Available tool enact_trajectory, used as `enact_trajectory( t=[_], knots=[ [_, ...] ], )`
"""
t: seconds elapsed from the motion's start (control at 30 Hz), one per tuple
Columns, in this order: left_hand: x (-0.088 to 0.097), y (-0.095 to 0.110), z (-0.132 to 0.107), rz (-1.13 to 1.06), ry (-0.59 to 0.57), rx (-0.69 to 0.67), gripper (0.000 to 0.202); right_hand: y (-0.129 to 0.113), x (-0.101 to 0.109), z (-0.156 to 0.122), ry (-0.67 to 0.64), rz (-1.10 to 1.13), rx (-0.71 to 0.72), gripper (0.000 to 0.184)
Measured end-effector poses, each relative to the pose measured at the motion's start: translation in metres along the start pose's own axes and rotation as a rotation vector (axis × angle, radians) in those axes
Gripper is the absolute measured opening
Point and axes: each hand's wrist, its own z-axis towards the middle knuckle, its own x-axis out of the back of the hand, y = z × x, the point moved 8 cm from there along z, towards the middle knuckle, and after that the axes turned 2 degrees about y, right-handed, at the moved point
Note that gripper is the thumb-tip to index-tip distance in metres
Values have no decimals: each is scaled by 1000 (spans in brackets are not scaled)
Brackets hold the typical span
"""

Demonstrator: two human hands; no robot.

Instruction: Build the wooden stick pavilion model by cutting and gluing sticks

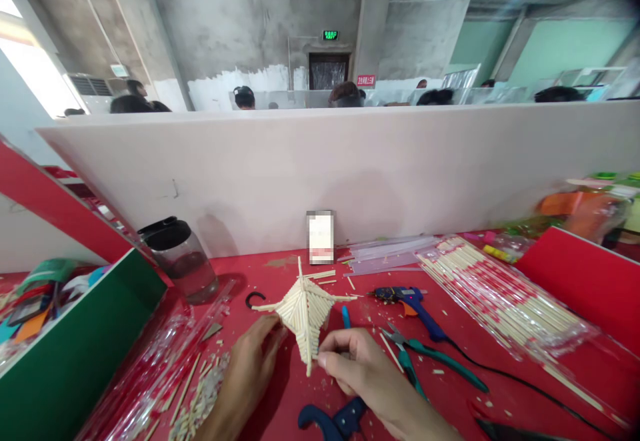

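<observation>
A small structure of glued wooden sticks (304, 311) stands on the red table (460, 401), shaped like a pointed, sloped roof. My left hand (255, 354) grips its left lower edge with fingers curled. My right hand (350, 357) pinches its bottom tip between thumb and fingers. Both hands hold the piece just above the table.
A blue glue gun (410, 301) with a black cord and green-handled pliers (425, 354) lie to the right. Packs of wooden sticks (500, 294) lie at the right, cut stick bits (200, 394) at the left. A dark-lidded jar (180, 257), a green box (75, 354) and a white partition (350, 161) surround the workspace.
</observation>
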Motion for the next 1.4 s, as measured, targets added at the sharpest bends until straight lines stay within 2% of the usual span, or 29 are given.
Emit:
enact_trajectory(
  t=[0.53, 1.2, 1.4],
  knots=[
    [4, 7, 1, 7, 17, 4, 26, 4, -3, -3, -12, 68, -1, 17],
    [1, 1, 1, 14, -28, 11, 28, 6, -3, -3, -22, 102, -2, 20],
    [-1, 3, 1, 37, -64, 25, 29, 3, -8, -4, -99, 138, -12, 19]
  ],
)
